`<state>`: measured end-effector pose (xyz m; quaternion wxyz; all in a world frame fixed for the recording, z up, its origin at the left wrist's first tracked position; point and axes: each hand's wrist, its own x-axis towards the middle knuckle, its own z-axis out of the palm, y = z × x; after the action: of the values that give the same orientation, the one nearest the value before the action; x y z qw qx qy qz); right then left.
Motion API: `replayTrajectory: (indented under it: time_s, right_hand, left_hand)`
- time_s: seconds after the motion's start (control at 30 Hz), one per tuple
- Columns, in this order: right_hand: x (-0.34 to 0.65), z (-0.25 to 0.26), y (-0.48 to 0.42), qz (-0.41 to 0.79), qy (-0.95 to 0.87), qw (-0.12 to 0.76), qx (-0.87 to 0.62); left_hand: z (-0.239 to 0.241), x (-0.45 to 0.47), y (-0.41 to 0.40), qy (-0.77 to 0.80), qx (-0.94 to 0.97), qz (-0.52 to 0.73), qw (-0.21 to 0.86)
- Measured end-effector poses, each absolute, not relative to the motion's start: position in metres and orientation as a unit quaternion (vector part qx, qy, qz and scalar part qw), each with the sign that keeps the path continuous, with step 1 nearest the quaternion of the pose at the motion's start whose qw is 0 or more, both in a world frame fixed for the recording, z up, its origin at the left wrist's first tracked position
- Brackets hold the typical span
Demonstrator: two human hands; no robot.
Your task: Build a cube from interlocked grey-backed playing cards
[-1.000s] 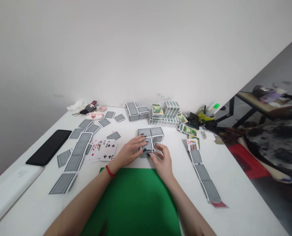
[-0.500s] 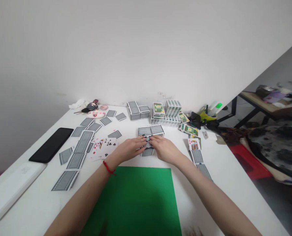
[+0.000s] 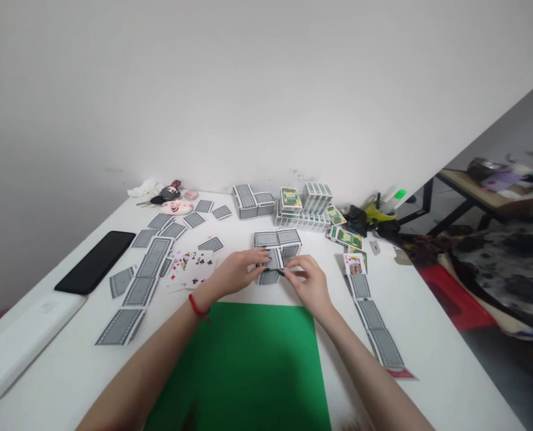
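Note:
Grey-backed playing cards form a small boxy structure (image 3: 278,237) in the middle of the table, beyond the green sheet (image 3: 253,365). At its front left, my left hand (image 3: 237,270) has fingertips and thumb closed on the edge of the nearer cards (image 3: 273,258). My right hand (image 3: 310,284) pinches their front right corner between thumb and fingers. The grip on the far side of the cards is partly hidden. Several face-up playing cards (image 3: 199,266) lie close to the left forearm, which wears a red string bracelet (image 3: 198,306).
Rows of grey-backed cards (image 3: 147,272) lie on the left, others (image 3: 374,317) on the right. A black phone (image 3: 94,262) and white box (image 3: 28,341) sit at the left edge. Stacked card boxes (image 3: 302,206) and a larger card-built block (image 3: 248,200) stand along the wall.
My right hand has shifted down and slightly right, from the structure's top to its front right corner. My left hand has barely moved. More of the right card row shows now.

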<state>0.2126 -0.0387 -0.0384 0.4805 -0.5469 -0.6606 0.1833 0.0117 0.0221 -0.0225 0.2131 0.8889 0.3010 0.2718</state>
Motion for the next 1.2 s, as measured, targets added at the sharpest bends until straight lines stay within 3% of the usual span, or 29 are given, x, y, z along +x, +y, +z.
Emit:
replayTrajectory:
  time_s: [0.1, 0.23, 0.53, 0.97, 1.2]
  right_hand:
    - [0.206, -0.045, -0.049, 0.202, -0.644, 0.494, -0.549]
    - [0.196, -0.049, -0.055, 0.118, -0.667, 0.486, -0.552]
    - [0.194, -0.051, -0.054, -0.049, -0.751, 0.362, -0.549]
    - [0.192, -0.044, -0.046, -0.063, -0.788, 0.286, -0.542]
    - [0.194, -0.048, -0.05, -0.041, -0.782, 0.312, -0.538]
  left_hand:
    - [-0.021, 0.01, 0.023, 0.287, 0.907, 0.247, 0.184]
    - [-0.021, 0.01, 0.02, 0.272, 0.929, 0.217, 0.125]
    - [-0.02, 0.007, 0.021, 0.283, 0.922, 0.214, 0.156]
    - [-0.012, -0.003, 0.021, 0.26, 0.903, 0.25, 0.235]
    - [-0.005, 0.004, 0.011, 0.263, 0.933, 0.225, 0.096]
